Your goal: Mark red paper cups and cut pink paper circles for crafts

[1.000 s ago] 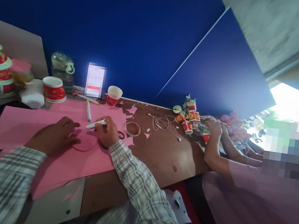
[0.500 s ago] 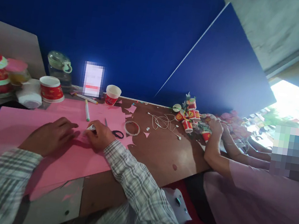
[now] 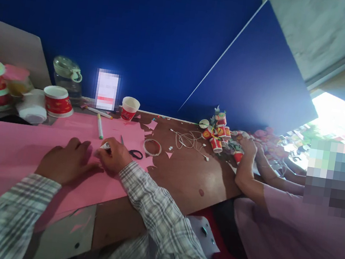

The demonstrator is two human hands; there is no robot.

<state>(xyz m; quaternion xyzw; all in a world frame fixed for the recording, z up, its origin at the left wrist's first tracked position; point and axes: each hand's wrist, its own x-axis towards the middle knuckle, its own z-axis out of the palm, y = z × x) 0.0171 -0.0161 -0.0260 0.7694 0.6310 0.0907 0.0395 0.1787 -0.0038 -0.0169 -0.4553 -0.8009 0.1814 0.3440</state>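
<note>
My left hand (image 3: 66, 160) lies on a pink paper sheet (image 3: 23, 142), palm down, fingers stretched toward my right hand. Closed in a writing grip, my right hand (image 3: 116, 155) holds a white marker (image 3: 105, 146). Its tip is hidden by the fingers, low over the paper. Another white marker with a green end (image 3: 100, 126) lies just beyond that hand on the pink paper. Black-handled scissors (image 3: 136, 154) rest beside my right knuckles. A clear ring, like a tape roll (image 3: 144, 148), is a little farther right.
Red paper cups (image 3: 58, 103) and a clear lidded bottle (image 3: 67, 72) stand at left. A single cup (image 3: 129, 110) is by the blue partition (image 3: 141, 34). A white cable (image 3: 187, 140) and pink scraps lie on the brown table (image 3: 182, 174). At right, another person's hands (image 3: 249, 147) handle small cups.
My left hand has slid right across the paper, closer to my right hand. The right hand still grips the marker in nearly the same place.
</note>
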